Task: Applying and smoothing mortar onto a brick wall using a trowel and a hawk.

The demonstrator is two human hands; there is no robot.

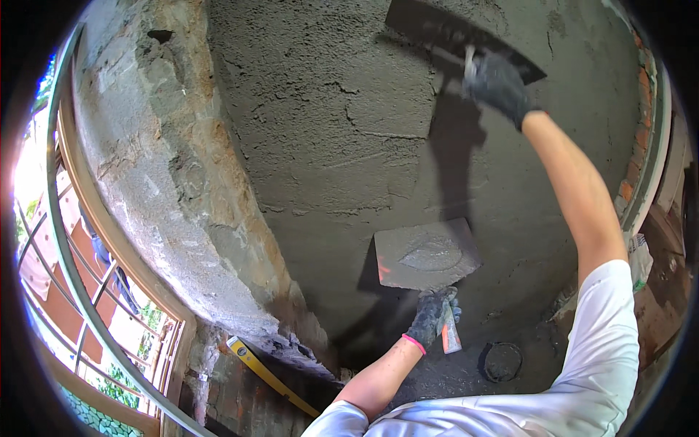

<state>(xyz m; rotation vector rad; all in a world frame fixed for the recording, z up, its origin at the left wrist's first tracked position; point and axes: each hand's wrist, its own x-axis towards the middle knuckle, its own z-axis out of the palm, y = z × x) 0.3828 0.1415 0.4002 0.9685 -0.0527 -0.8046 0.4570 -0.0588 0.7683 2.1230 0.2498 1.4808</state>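
My right hand (499, 86), in a dark glove, grips the pale handle of a long dark plastering trowel (429, 25). Its blade is tilted across the upper part of the wall, at or very near the wet grey plaster (328, 116). Lower down, my left hand (431, 320), gloved with a pink cuff, is closed at the near edge of a flat grey hawk (389, 256). A small patch of mortar (429, 255) lies on that plate. A white-and-orange piece (451, 336) sticks out beside the left fingers; whether it belongs to the hawk, I cannot tell.
Rough old masonry (175, 146) juts out along the left, beside a window with a curved metal grille (80, 291). A yellow spirit level (266, 371) leans below it. Near my body a dark round container (502, 362) sits low down. Exposed bricks (642, 131) edge the right side.
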